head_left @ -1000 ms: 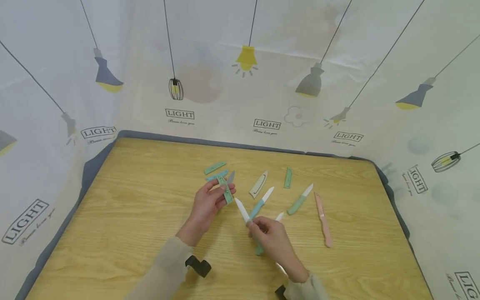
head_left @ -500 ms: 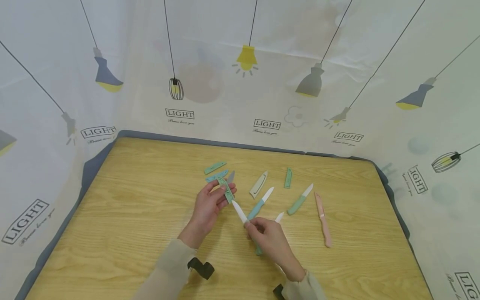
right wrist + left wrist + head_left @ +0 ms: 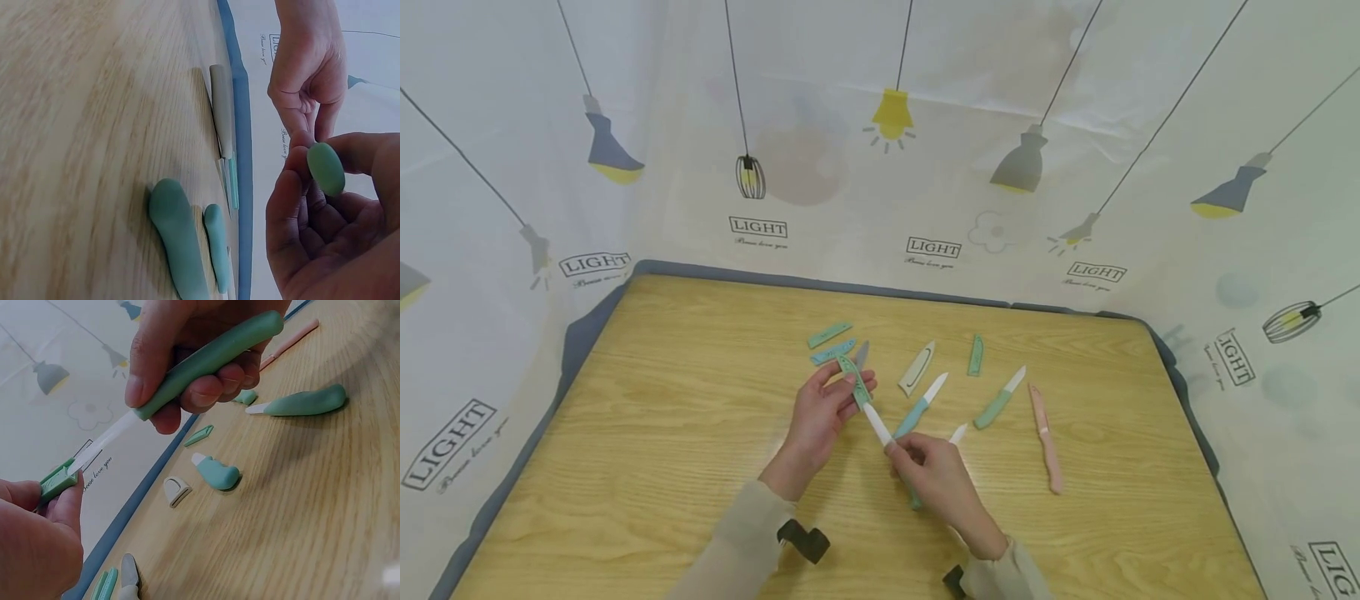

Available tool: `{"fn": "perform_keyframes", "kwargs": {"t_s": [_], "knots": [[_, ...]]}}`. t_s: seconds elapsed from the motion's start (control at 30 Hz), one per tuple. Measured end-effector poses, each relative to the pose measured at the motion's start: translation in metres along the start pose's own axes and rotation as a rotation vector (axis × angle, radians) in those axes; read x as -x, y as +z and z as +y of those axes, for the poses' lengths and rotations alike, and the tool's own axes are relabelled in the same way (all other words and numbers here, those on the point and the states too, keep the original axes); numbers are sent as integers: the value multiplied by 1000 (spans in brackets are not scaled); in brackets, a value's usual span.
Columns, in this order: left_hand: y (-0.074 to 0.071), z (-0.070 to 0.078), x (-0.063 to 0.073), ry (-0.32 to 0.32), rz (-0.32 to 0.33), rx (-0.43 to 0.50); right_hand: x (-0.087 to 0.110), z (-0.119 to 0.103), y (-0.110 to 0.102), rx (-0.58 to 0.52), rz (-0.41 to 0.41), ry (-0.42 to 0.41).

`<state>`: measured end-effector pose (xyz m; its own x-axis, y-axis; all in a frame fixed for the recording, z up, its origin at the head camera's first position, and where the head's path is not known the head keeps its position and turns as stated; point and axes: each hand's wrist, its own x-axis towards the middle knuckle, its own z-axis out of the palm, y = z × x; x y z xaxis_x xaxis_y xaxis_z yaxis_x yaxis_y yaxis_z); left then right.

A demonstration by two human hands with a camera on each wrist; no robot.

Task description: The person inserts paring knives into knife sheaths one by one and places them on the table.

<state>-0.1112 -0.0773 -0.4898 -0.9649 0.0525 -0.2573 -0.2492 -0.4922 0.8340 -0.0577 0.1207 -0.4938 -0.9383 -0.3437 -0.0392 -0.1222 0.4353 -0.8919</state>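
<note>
My left hand [image 3: 816,412] pinches a green knife sheath [image 3: 852,382] between thumb and fingers. My right hand [image 3: 942,479] grips the green handle [image 3: 212,365] of a paring knife, whose white blade [image 3: 877,425] points up and left. The blade's tip sits in the sheath's mouth, while most of the blade shows outside. Both are held above the table. Behind the left hand lies a knife with a grey blade [image 3: 862,356]; its cream handle [image 3: 220,112] shows in the right wrist view. Another green-handled knife [image 3: 306,401] lies on the table, partly hidden by the right hand in the head view.
On the wooden table [image 3: 647,417] lie a blue knife [image 3: 913,417], a green knife [image 3: 995,408] and a pink knife [image 3: 1047,442]. Farther back are a cream sheath [image 3: 917,369], a blue sheath [image 3: 832,352] and two green sheaths [image 3: 975,356]. A printed curtain surrounds the table's back and sides.
The knife in the right hand has moved up and left, its tip passing from just outside the sheath into its mouth. The left hand has shifted slightly right with the sheath.
</note>
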Motion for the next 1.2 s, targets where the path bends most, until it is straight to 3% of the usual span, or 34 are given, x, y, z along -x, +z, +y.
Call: {"fn": "perform_keyframes", "kwargs": {"t_s": [0.67, 1.2], "knots": [[2, -6, 5, 17, -67, -53, -6, -2, 4, 9, 24, 20], [5, -7, 7, 32, -52, -62, -9, -7, 6, 18, 38, 6]]}}
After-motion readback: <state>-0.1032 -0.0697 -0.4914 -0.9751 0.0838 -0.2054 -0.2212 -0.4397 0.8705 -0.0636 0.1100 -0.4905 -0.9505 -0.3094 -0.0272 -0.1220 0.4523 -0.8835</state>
